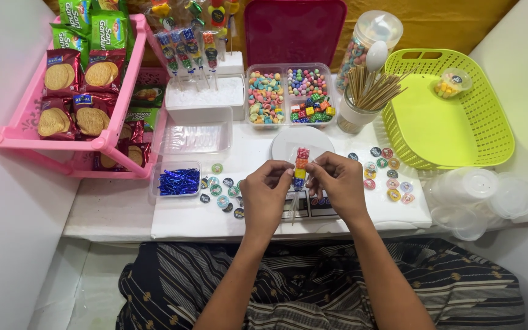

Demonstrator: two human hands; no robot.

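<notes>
Hands (304,183) pinch candy skewer (300,166), table edge near.

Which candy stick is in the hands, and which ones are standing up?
The candy skewer with red, orange, yellow and blue cubes sits between the left hand and right hand. The finished wrapped skewers stand upright in the white foam block.
</notes>
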